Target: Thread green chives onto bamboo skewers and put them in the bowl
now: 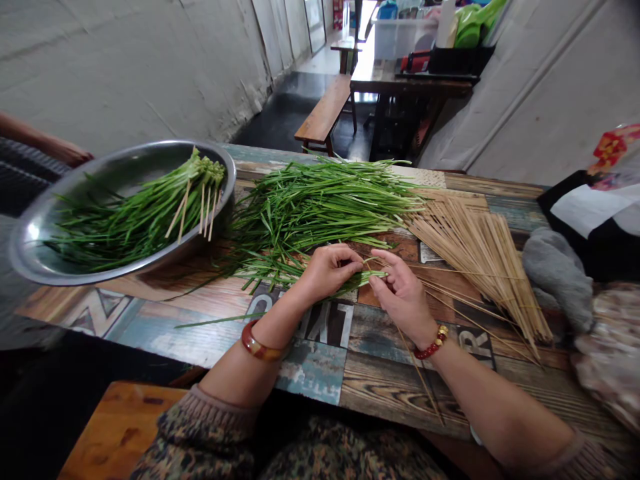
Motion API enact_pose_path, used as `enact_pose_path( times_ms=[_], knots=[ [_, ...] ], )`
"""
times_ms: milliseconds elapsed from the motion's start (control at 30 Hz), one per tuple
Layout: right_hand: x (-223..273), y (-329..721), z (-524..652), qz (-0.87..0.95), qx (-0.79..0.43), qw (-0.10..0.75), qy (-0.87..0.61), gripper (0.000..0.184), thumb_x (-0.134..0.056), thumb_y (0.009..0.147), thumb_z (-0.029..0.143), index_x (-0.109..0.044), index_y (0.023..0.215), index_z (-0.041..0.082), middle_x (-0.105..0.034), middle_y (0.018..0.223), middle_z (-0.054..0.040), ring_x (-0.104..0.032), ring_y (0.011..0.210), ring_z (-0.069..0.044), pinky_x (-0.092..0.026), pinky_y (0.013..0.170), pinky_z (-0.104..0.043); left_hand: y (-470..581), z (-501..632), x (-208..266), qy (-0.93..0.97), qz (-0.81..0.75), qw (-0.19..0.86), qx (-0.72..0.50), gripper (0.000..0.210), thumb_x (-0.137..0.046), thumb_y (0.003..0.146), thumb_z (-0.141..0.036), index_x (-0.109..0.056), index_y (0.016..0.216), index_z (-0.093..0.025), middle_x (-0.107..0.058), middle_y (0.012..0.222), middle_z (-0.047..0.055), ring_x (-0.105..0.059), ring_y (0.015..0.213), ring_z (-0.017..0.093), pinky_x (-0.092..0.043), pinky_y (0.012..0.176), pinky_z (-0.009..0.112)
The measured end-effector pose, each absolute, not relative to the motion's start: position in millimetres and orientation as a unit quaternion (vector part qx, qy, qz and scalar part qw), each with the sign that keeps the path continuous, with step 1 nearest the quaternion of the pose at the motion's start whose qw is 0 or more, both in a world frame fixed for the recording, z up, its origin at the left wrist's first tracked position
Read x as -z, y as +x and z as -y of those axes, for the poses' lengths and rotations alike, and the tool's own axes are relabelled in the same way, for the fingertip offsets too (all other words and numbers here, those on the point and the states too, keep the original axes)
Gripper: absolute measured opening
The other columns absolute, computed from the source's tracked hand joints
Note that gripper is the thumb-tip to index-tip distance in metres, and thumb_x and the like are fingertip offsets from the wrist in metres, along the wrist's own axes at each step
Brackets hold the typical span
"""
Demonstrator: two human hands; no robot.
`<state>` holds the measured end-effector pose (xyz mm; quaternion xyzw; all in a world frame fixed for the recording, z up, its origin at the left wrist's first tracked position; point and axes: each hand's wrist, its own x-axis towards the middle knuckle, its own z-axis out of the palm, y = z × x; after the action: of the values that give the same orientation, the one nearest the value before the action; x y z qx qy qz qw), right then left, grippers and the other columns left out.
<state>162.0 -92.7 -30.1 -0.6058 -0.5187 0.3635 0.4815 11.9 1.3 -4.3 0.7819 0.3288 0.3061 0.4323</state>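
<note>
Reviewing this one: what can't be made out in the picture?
Head view, hidden: how the left hand grips the stems inside its palm; its own back covers this.
Head view, hidden: much of the bowl's floor, under the greens.
Head view, blurred and cut off by the right edge: the bag; contents unclear.
Head view, cut off by the left edge: another person's arm.
</note>
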Motion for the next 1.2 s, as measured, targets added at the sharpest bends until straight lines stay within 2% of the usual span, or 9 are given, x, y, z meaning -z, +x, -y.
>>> enact_pose_path(
  times_ms=[433,667,800,933,1067,1200],
  knots=[
    [33.9,162.3,92.0,0.505,-0.384,0.503,-0.587,0.030,-0.058,0.086,0.031,-0.052,0.114,0.022,-0.051,0.065,0.0053,-0.043,0.048,-0.009,-0.035,0.045,-0.021,10.5,-3.4,4.5,0.794,-0.299,0.441,-0.293,0.014,-0.062,0.083,-0.019,-0.071,0.074,-0.013,-0.066,0.073,0.004,-0.059,0.069,0.012,-0.045,0.066,0.022],
    [35.9,161.4,90.8,0.493,-0.380,0.517,-0.587,0.030,-0.060,0.085,0.034,-0.052,0.111,0.021,-0.057,0.071,0.0038,-0.045,0.048,-0.007,-0.036,0.045,-0.020,11.6,-1.9,3.1,0.827,-0.287,0.382,-0.297,0.015,-0.060,0.085,-0.017,-0.070,0.075,-0.013,-0.065,0.074,0.005,-0.059,0.072,0.012,-0.043,0.067,0.022],
    [36.1,161.3,90.0,0.490,-0.377,0.523,-0.586,0.032,-0.060,0.085,0.034,-0.052,0.114,0.021,-0.054,0.068,0.0046,-0.044,0.047,-0.007,-0.036,0.044,-0.020,12.1,-2.2,3.7,0.850,-0.268,0.345,-0.293,0.015,-0.059,0.085,-0.017,-0.070,0.076,-0.015,-0.065,0.075,0.005,-0.059,0.074,0.013,-0.044,0.068,0.024],
    [35.6,162.4,89.8,0.490,-0.380,0.523,-0.585,0.042,-0.060,0.086,0.032,-0.049,0.124,0.021,-0.050,0.064,0.0064,-0.043,0.046,-0.007,-0.036,0.043,-0.021,11.1,-2.9,2.9,0.877,-0.222,0.324,-0.277,0.017,-0.055,0.088,-0.019,-0.070,0.080,-0.015,-0.065,0.077,0.006,-0.059,0.075,0.014,-0.043,0.069,0.024],
    [34.7,164.2,89.6,0.484,-0.396,0.525,-0.578,0.047,-0.060,0.086,0.031,-0.045,0.129,0.022,-0.049,0.062,0.0076,-0.043,0.044,-0.007,-0.037,0.042,-0.021,9.1,-2.7,0.2,0.868,-0.230,0.357,-0.259,0.019,-0.054,0.089,-0.021,-0.070,0.081,-0.015,-0.067,0.080,0.006,-0.061,0.077,0.014,-0.045,0.071,0.024],
    [33.2,165.6,88.3,0.480,-0.422,0.537,-0.550,0.050,-0.062,0.085,0.029,-0.043,0.131,0.023,-0.057,0.070,0.0047,-0.049,0.047,-0.008,-0.041,0.043,-0.022,8.2,-2.2,0.3,0.834,-0.270,0.404,-0.262,0.016,-0.059,0.086,-0.023,-0.071,0.093,-0.015,-0.072,0.090,0.007,-0.064,0.084,0.016,-0.048,0.076,0.025]
  ],
)
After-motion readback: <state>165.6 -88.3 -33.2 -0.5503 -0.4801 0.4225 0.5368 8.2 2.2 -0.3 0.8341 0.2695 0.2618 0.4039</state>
